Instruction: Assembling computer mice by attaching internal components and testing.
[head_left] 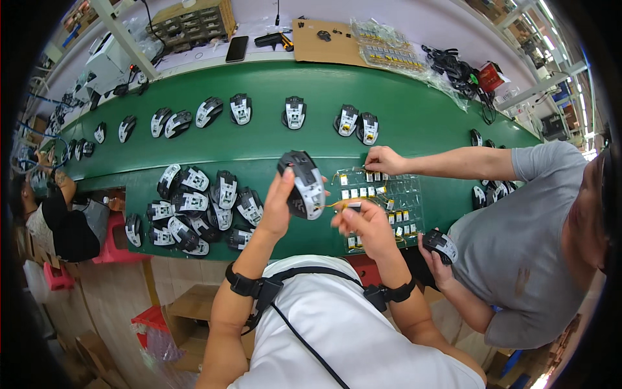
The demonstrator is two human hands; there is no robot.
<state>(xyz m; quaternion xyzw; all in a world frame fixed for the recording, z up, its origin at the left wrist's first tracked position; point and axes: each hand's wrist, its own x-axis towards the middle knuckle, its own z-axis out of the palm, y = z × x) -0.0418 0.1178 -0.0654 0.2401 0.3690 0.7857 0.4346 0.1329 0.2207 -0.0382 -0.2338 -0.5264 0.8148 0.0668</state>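
My left hand [277, 206] is closed round a partly assembled computer mouse [304, 185], black with a light grey inner frame, held above the table. In front of me, my right hand [367, 225] pinches a small battery [353, 206], partly hidden by the fingers. A thin yellow wire [332, 205] runs between the battery and the mouse. Just right of that hand lies a clear plastic tray [413, 189] with several small white batteries in it. A co-worker's hand [385, 160] reaches into the tray's far side, and their other hand [443, 271] holds another mouse [440, 246].
Several open mice [191, 201] are heaped on the green table [259, 142] to my left. More mice [240, 109] stand in a row farther back. A phone [237, 48], a cardboard sheet [324, 43] and a drawer cabinet [194, 26] line the back shelf.
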